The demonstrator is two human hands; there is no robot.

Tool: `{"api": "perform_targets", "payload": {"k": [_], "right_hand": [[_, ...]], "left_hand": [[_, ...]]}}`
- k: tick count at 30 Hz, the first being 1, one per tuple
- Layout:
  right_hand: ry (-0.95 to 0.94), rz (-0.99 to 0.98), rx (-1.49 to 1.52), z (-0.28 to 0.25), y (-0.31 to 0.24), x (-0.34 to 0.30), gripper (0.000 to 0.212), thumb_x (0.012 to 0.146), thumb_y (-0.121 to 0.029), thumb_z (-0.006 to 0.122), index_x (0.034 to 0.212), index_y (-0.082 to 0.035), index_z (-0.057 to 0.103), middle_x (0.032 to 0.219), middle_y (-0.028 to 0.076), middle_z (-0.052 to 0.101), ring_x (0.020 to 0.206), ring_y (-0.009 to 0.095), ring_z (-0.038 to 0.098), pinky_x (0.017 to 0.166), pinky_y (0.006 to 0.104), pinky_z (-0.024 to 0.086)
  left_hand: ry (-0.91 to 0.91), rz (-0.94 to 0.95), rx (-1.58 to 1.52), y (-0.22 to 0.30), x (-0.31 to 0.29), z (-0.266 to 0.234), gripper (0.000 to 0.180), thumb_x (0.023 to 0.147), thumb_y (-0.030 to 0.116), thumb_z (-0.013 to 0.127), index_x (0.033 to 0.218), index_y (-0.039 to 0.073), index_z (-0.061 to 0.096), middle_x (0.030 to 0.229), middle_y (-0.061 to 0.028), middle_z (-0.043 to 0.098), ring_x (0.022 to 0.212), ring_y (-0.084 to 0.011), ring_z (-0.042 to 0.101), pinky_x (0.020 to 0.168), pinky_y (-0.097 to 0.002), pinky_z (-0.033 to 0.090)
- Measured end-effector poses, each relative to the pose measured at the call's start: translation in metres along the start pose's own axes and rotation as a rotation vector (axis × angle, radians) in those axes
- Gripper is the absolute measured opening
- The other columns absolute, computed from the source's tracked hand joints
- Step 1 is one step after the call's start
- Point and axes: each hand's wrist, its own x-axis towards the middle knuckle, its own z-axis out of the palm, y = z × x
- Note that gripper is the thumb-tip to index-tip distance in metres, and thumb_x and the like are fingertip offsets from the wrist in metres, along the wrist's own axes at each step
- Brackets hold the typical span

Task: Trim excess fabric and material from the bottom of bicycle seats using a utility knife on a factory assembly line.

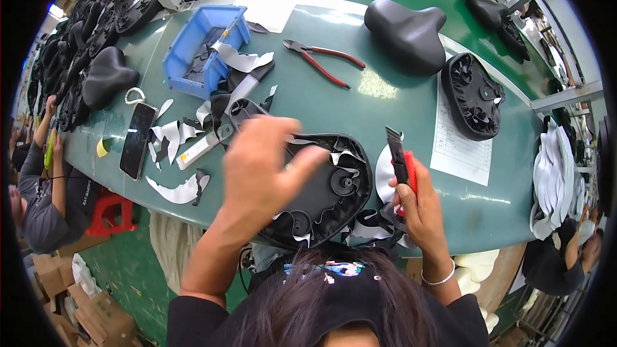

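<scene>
In the head view I'm seeing an upturned black saddle with a gathered cover edge (315, 183) lying on a glossy green table (498, 215), its narrow nose pointing away and leftward, its long axis running diagonally to the wide rear. The bare left hand (263, 170), blurred, is covering part of it, thumb spread wide; I can't tell whether it's touching. The bare right hand (418, 209) is gripping a red-and-black utility knife (410, 172), its blade pointing away, leaning slightly left. Farther right, a white paper sheet (459, 157) is showing fine print too small for me to read.
</scene>
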Motion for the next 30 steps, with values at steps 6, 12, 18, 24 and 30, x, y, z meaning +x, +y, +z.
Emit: {"api": "perform_targets", "payload": {"k": [6,12,18,24,30], "right_hand": [[0.01,-0.447,-0.387,-0.004,0.012,0.002,0.052,0.085,-0.002,0.059,0.135,-0.006,0.045,0.102,0.021,0.065,0.068,0.032,0.063,0.06,0.0369,0.049],[-0.141,-0.398,-0.673,-0.011,-0.006,0.009,0.056,0.081,-0.006,0.064,0.133,-0.021,0.052,0.068,0.009,0.058,0.049,0.023,0.054,0.044,0.0353,0.043],[-0.159,-0.418,-1.012,0.002,-0.019,0.01,0.055,0.081,-0.013,0.067,0.132,-0.028,0.053,0.06,0.005,0.046,0.048,0.021,0.052,0.043,0.0346,0.038],[-0.128,-0.251,-0.951,0.006,-0.006,-0.038,0.061,0.085,-0.01,0.058,0.141,-0.026,0.042,0.059,0.008,0.045,0.044,0.023,0.052,0.039,0.0385,0.038],[-0.031,-0.083,-0.749,0.017,-0.012,-0.047,0.055,0.087,-0.017,0.06,0.139,-0.025,0.045,0.059,0.008,0.049,0.046,0.028,0.052,0.043,0.0394,0.039]], "left_hand": [[-0.304,0.288,0.141,0.0,0.005,0.037,0.021,0.08,0.022,0.066,0.076,0.006,0.054,0.073,-0.0074,0.056,0.074,-0.025,0.051,0.069,-0.0374,0.04],[-0.402,0.273,-0.039,-0.005,0.004,0.034,0.024,0.08,0.017,0.064,0.063,0.005,0.051,0.061,-0.0077,0.05,0.071,-0.0248,0.046,0.07,-0.0367,0.035],[-0.483,0.192,-0.203,-0.013,0.008,0.024,0.028,0.08,0.017,0.062,0.058,0.004,0.049,0.059,-0.0069,0.048,0.069,-0.0236,0.045,0.067,-0.0354,0.035],[-0.012,-0.541,-1.15,-0.022,0.018,0.006,0.017,0.087,0.015,0.054,0.08,0.001,0.063,0.069,0.0029,0.052,0.053,-0.0019,0.036,0.046,-0.0177,0.03],[-0.193,-0.235,-1.823,-0.04,0.017,0.01,0.023,0.087,0.019,0.051,0.082,-0.001,0.06,0.066,-0.0032,0.049,0.057,-0.012,0.042,0.055,-0.0254,0.038]]}}
